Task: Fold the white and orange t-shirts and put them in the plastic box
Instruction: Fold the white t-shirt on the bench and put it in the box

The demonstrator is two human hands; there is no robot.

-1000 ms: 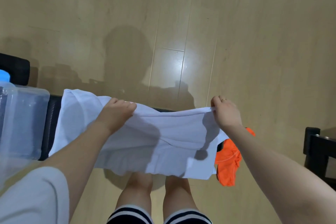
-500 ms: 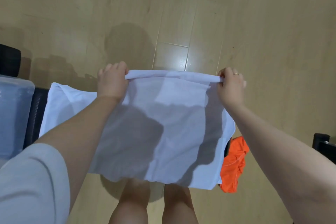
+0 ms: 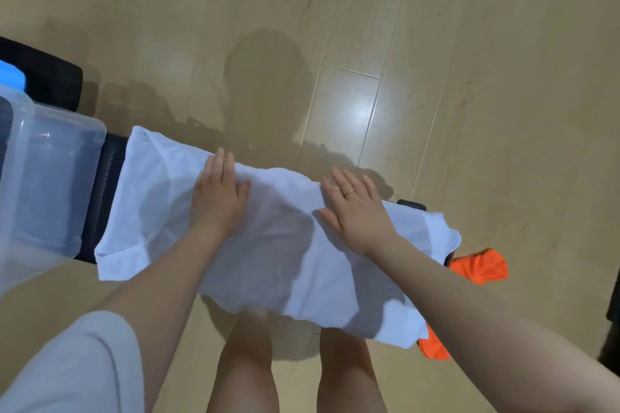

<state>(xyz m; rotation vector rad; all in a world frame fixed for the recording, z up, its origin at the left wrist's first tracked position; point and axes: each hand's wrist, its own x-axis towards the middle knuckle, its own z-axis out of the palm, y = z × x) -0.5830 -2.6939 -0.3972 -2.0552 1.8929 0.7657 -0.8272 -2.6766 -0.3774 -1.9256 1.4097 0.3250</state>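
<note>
White t-shirt: first fold being flattened, left hand and right hand fingers straight, pressing. Next: fold again, likely.

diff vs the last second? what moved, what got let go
Both hands let go of the white t-shirt: half a second ago each pinched its raised edge; now that edge is laid down forward and the left hand and right hand press flat on it. Orange t-shirt and plastic box unchanged.

Black bench on wooden floor
</note>
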